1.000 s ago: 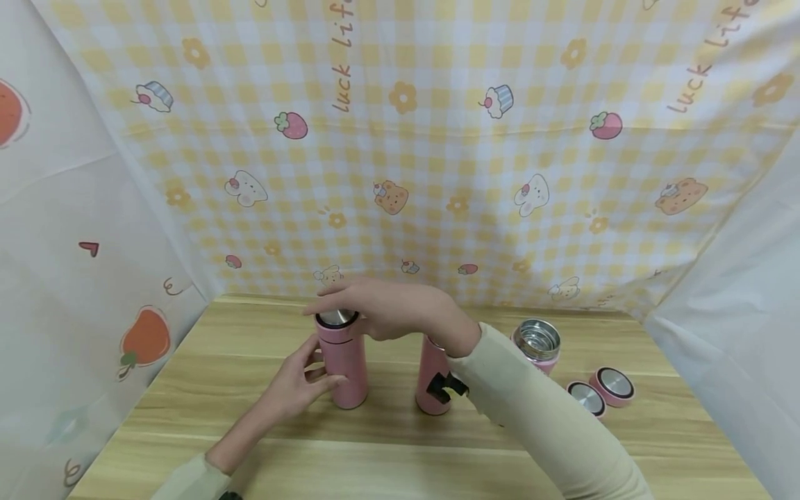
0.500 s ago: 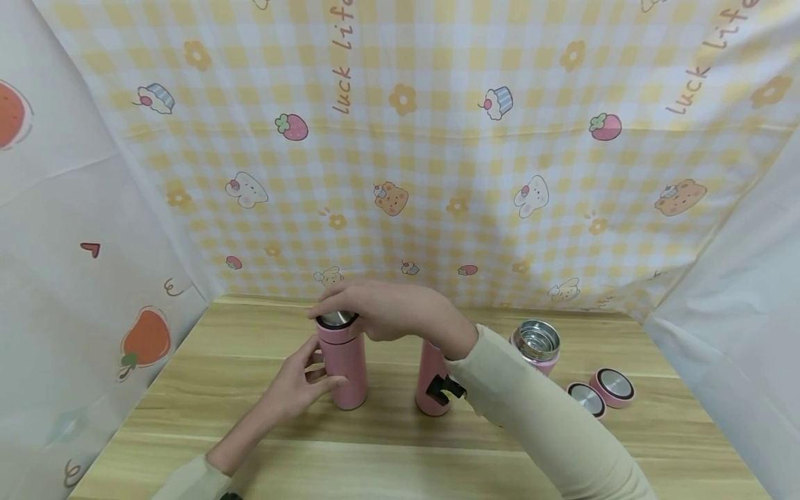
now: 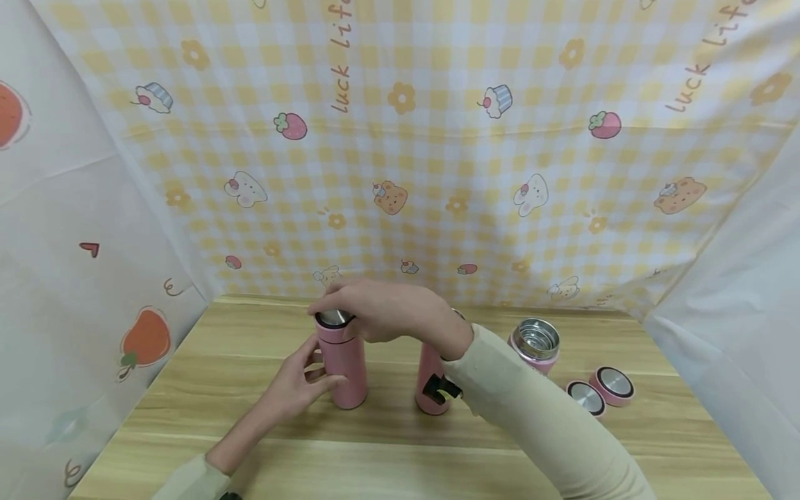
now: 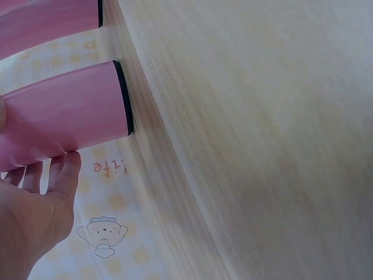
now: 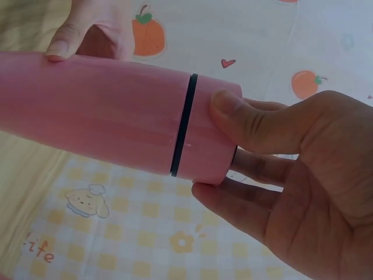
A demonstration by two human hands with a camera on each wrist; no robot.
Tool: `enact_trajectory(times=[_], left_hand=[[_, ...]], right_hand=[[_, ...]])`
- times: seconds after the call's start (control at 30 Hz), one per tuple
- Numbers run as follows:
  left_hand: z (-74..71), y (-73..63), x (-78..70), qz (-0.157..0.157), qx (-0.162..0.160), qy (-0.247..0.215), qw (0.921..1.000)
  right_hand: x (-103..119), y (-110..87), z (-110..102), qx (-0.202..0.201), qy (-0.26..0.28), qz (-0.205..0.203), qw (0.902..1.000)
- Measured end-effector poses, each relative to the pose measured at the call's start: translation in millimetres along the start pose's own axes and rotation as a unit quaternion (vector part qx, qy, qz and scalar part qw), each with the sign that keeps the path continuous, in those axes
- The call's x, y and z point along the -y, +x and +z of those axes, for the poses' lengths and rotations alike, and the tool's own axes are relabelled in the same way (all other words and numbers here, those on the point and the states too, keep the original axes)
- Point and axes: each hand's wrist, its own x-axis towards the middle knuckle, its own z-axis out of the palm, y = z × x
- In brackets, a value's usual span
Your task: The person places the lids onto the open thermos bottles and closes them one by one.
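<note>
A pink thermos bottle [image 3: 347, 375] stands upright on the table at centre left in the head view. My left hand [image 3: 301, 380] grips its body low down, fingers on the far side and thumb in front. My right hand [image 3: 390, 310] reaches over the top and holds the pink lid [image 5: 211, 131] between thumb and fingers. The lid sits on the bottle, and a dark ring shows between the two in the right wrist view. Just right stands a second pink thermos bottle [image 3: 431, 364], its upper part largely hidden by my right wrist.
Farther right is an uncovered pink thermos bottle [image 3: 537, 342] with a steel mouth, partly behind my right sleeve. Two loose lids lie beside it, a farther lid [image 3: 615, 385] and a nearer lid [image 3: 586, 398]. A checked cloth [image 3: 400, 160] hangs behind the wooden table [image 3: 350, 465].
My right hand shifts and turns slightly on the lid, its fingers drawing in and the wrist moving a little left. My left hand and the bottle stay in place.
</note>
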Motion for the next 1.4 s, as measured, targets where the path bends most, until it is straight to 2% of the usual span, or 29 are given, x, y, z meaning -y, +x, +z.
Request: enact_trajectory(times=[0.83,1.17,1.4], left_hand=[[0.2,-1.0,-2.6,-0.01,-0.001,-0.003,0.9999],[0.3,-1.1,-3.0,-0.014,0.006,-0.004,0.9999],[-0.3,-0.8,-1.7,-0.008,0.002,-0.001,1.0]], right_hand=[[5.9,5.1,6.7,-0.047,-0.076,0.037,0.9954],[-1.2,0.3,3.8,-0.035,0.012,0.036,0.9987],[-3.3,-7.8,-4.7,0.026,0.033,0.022,0.9989]])
